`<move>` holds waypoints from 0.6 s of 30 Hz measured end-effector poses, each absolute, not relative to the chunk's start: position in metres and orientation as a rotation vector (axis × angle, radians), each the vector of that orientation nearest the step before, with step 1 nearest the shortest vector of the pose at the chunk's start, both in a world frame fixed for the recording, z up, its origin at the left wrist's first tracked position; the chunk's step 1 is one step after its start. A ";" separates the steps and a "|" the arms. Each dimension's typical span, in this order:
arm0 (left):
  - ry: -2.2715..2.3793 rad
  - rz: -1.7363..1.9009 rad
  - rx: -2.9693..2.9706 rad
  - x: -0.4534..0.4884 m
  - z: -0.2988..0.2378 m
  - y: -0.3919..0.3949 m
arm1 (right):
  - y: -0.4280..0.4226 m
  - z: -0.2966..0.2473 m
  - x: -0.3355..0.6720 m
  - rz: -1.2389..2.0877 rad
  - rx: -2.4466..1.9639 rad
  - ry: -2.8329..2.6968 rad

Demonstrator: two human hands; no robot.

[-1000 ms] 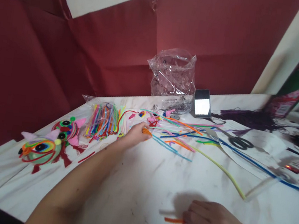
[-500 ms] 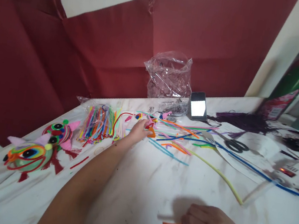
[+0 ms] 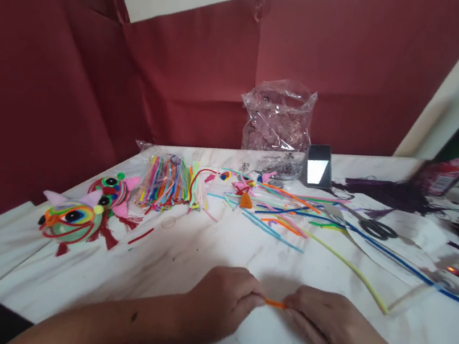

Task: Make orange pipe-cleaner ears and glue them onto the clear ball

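My left hand [image 3: 223, 300] and my right hand [image 3: 325, 324] meet low in the middle of the white table [image 3: 209, 249]. Both are closed on the same orange pipe cleaner [image 3: 275, 303], of which only a short stretch shows between the fingertips. Beyond them lies a scatter of loose coloured pipe cleaners [image 3: 279, 211], with a small orange piece [image 3: 246, 201] among them and a long yellow-green one [image 3: 349, 264] running to the right.
A packet of coloured pipe cleaners [image 3: 165, 180] and two round decorated craft figures [image 3: 85, 211] lie at the left. A clear plastic bag [image 3: 278, 119], a lit phone [image 3: 318, 165], black scissors [image 3: 374, 228] and purple tassels [image 3: 386, 189] sit at the back. Red paper covers the wall.
My left hand has let go of the small orange piece among the scattered pipe cleaners and come back to the near edge, where it now grips the orange pipe cleaner beside my right hand.
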State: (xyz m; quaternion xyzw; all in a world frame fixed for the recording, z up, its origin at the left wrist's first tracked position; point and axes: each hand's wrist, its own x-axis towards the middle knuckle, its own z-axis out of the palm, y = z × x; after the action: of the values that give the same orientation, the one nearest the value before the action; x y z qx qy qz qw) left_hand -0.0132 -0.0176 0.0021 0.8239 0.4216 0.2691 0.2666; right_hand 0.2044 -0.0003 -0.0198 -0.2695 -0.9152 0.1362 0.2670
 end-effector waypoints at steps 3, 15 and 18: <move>1.218 0.859 2.234 -0.021 0.001 -0.010 | 0.002 -0.009 0.185 0.318 -0.746 -2.493; 1.349 0.876 1.813 -0.037 -0.017 0.020 | 0.026 -0.021 0.158 0.951 -1.083 -2.160; 1.257 0.912 1.538 -0.033 -0.018 0.023 | 0.029 -0.022 0.159 1.290 -1.108 -1.941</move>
State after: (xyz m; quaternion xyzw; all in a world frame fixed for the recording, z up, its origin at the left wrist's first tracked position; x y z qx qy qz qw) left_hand -0.0329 0.0234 -0.0182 0.6247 0.5107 0.3706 0.4600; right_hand 0.1586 0.0295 -0.0222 -0.4125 -0.7228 0.4804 0.2770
